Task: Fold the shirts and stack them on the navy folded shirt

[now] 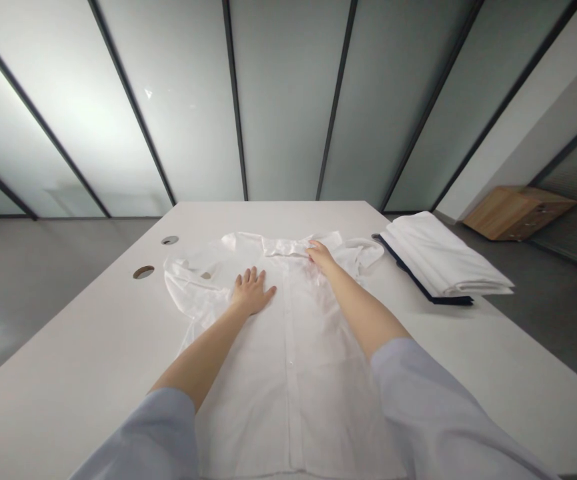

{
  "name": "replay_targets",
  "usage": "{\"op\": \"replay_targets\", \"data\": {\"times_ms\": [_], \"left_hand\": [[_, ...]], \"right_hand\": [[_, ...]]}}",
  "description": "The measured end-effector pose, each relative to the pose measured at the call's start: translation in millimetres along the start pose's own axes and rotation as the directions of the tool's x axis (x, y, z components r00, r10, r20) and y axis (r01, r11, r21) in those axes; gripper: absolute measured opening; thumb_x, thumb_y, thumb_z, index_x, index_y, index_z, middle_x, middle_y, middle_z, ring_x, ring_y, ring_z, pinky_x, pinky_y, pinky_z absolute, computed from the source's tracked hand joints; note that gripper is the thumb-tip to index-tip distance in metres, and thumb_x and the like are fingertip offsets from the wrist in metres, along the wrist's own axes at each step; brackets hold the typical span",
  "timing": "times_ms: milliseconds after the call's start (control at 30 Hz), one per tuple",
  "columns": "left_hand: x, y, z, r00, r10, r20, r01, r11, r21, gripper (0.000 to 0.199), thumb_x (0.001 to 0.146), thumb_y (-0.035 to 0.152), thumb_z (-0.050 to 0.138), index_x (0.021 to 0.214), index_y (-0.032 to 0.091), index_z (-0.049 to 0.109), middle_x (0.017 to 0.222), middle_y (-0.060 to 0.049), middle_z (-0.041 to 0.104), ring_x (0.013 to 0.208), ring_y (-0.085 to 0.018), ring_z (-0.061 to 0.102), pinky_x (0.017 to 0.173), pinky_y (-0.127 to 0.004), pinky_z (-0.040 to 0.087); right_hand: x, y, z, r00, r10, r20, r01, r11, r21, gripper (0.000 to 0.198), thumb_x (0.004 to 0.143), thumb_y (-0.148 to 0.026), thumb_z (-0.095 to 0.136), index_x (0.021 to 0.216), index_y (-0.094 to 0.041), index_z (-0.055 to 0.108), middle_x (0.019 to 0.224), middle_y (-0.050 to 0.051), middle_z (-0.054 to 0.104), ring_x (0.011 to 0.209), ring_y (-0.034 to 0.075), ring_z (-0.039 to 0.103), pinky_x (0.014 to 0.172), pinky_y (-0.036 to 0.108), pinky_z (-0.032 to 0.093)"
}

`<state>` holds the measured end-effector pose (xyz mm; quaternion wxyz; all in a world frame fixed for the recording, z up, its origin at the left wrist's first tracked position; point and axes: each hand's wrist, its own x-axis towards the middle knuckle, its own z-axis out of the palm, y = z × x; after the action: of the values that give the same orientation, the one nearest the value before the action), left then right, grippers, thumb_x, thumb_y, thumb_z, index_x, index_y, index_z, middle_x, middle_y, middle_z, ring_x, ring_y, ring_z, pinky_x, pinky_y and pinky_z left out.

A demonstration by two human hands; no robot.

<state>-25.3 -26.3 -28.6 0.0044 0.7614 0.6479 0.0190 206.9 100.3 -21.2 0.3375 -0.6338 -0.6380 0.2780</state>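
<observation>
A white button-up shirt (268, 373) lies spread on the table, its front placket running down the middle and its collar at the far end. The fabric is thin and creased, with one sleeve out to each side. My left hand (252, 291) rests flat on the shirt's left chest, fingers spread and holding nothing. At the right end of the collar, my right hand (321, 256) has its fingers bent, pinching the cloth there. Its fingertips are partly hidden in the fabric.
On the right of the white table (93, 373) sits a stack of folded white cloth (438, 257) on dark folded cloth (451, 301). Round holes (144, 272) pierce the tabletop at left. Beyond are frosted glass panels (288, 100) and a wooden cabinet (513, 210).
</observation>
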Motion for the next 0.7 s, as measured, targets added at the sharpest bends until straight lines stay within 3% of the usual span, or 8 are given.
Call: {"op": "replay_targets", "data": {"times_ms": [200,300,367,433,500,600,700], "left_hand": [[0,-1,2,1.0,-0.006,-0.012,0.006,1.0,-0.021,0.071,0.09,0.062,0.026,0.146,0.019,0.032,0.156,-0.014,0.027,0.144,-0.032,0.021,0.112,-0.049,0.02],[0,-2,4,1.0,-0.006,-0.019,0.006,1.0,-0.028,0.071,0.09,0.063,0.027,0.146,0.02,0.033,0.156,-0.014,0.027,0.144,-0.031,0.021,0.112,-0.049,0.019],[0,-2,4,1.0,-0.004,-0.014,0.004,0.999,-0.034,0.072,0.09,0.063,0.027,0.146,0.019,0.033,0.156,-0.014,0.026,0.144,-0.031,0.021,0.112,-0.048,0.019],[0,-2,4,1.0,-0.004,-0.008,0.004,0.999,-0.038,0.072,0.09,0.063,0.027,0.146,0.018,0.033,0.156,-0.015,0.025,0.144,-0.031,0.021,0.113,-0.048,0.019],[0,-2,4,1.0,-0.007,-0.003,0.007,0.999,-0.035,0.073,0.09,0.063,0.027,0.146,0.018,0.032,0.156,-0.014,0.025,0.144,-0.031,0.02,0.113,-0.048,0.019],[1,-1,3,1.0,-0.006,0.0,0.006,1.0,-0.028,0.073,0.09,0.063,0.027,0.146,0.018,0.032,0.156,-0.015,0.024,0.144,-0.032,0.02,0.113,-0.048,0.019],[2,-1,2,1.0,-0.007,0.007,0.007,1.0,-0.023,0.073,0.089,0.063,0.026,0.147,0.018,0.031,0.156,-0.015,0.024,0.144,-0.032,0.02,0.113,-0.049,0.019]], "right_hand": [[30,-13,19,0.988,0.095,0.118,-0.118,0.971,0.208,0.029,0.087,-0.033,0.045,0.098,-0.013,0.063,0.085,0.011,0.07,0.062,0.015,0.065,0.057,0.025,0.052],[49,-26,20,0.992,0.081,0.094,-0.103,0.96,0.262,0.038,0.09,-0.037,0.036,0.113,-0.016,0.06,0.105,0.012,0.069,0.088,0.017,0.067,0.07,0.025,0.053],[61,-34,16,0.999,0.037,-0.01,-0.033,0.961,0.274,0.047,0.091,-0.037,0.031,0.131,-0.021,0.049,0.13,0.009,0.059,0.116,0.016,0.057,0.085,0.027,0.05],[67,-41,11,0.993,-0.024,-0.115,0.051,0.97,0.237,0.054,0.089,-0.037,0.032,0.141,-0.022,0.039,0.145,0.006,0.045,0.133,0.016,0.041,0.098,0.031,0.043],[63,-43,4,0.984,-0.09,-0.152,0.115,0.979,0.166,0.059,0.087,-0.035,0.037,0.144,-0.019,0.036,0.15,0.006,0.039,0.137,0.017,0.035,0.106,0.032,0.036],[38,-37,-6,0.978,-0.178,-0.104,0.182,0.983,0.027,0.056,0.086,-0.032,0.042,0.14,-0.017,0.044,0.146,0.008,0.045,0.133,0.019,0.041,0.107,0.031,0.035],[-4,-26,-14,0.967,-0.252,0.031,0.253,0.95,-0.182,0.049,0.085,-0.028,0.046,0.133,-0.018,0.053,0.137,0.008,0.054,0.125,0.021,0.05,0.102,0.033,0.039]]}}
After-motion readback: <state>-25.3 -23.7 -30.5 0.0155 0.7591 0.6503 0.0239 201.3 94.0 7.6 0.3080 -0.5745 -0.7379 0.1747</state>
